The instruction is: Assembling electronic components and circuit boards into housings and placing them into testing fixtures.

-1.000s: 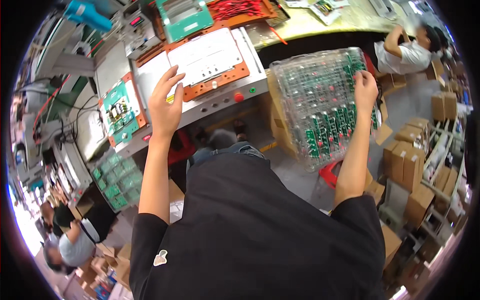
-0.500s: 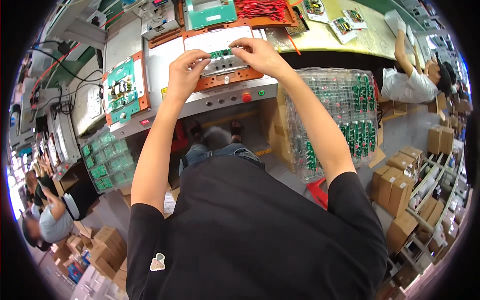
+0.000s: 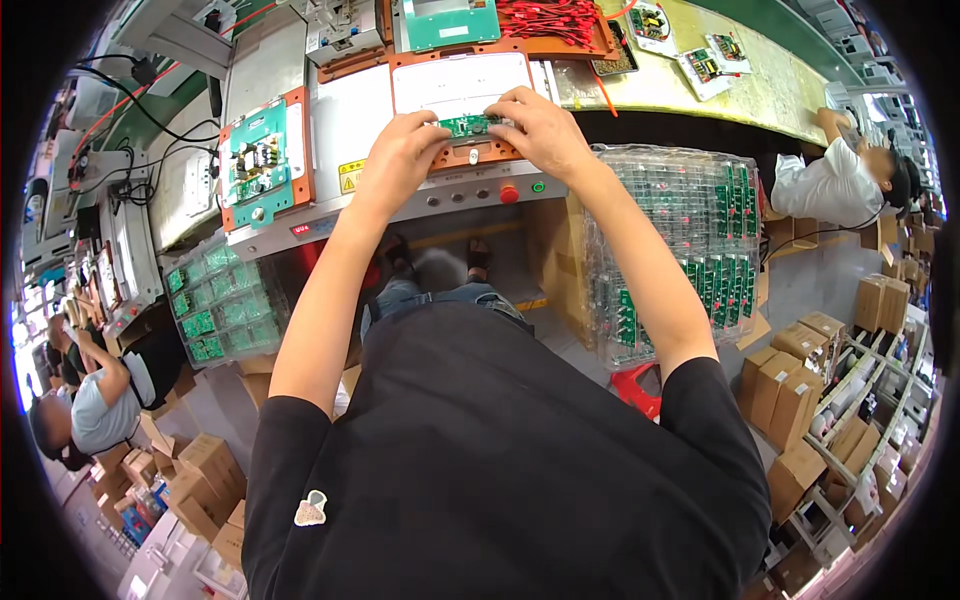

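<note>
A narrow green circuit board lies over the near part of an orange-framed test fixture on the bench machine. My left hand has its thumb and fingers closed at the board's left end. At the opposite end, my right hand pinches the board with bent fingers. Fingertips partly cover both ends, and the board hides the plate beneath it. Just behind sits the fixture's white panel.
Left of the hands is a second fixture bearing a populated board. Front-panel controls include a red button. Clear trays of boards stand right; red wires lie at the back. Co-workers sit at both sides.
Both hands have brought the circuit board toward me, down over the fixture's near part where dark holes showed before. The whole view has shifted slightly.
</note>
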{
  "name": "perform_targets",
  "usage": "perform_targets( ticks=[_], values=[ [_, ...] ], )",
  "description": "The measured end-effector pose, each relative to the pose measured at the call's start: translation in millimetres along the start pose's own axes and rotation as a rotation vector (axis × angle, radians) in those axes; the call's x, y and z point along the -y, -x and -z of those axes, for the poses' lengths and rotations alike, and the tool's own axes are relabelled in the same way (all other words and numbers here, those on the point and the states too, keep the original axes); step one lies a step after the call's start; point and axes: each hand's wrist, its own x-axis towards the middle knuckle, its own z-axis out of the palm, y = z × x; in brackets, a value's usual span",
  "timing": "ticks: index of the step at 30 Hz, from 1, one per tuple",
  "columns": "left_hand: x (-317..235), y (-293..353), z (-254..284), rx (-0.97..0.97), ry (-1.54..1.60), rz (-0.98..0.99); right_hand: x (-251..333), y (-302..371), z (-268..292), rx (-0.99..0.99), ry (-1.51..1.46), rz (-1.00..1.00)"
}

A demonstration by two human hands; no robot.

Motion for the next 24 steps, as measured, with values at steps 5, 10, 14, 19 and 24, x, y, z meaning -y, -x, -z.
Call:
perform_targets(
  ticks=[5,10,14,19,24],
  values=[
    [-5.3,2.8,1.1,-0.051,-0.097,-0.048,3.7,-8.2,8.2,-0.003,0.043,0.017],
    [-45.0,25.5,-27.4,-0.138,0.042,0.147,-34.8,-106.3,22.1,-0.317,0.026,0.129],
    [-54.0,18.5,-76.8,-0.146,0.033,0.127,-96.9,-216.9,30.8,-0.167,0.412,0.011],
    [-47.7,-0.2,-82.1,-0.273,0.127,0.012,-172.0,-249.8,73.3,-0.031,0.396,0.008],
    [-33.8,19.7,-76.8,-0.293,-0.007,0.002,-9.4,-141.8,83.4,-0.363,0.110,0.426]
  ],
)
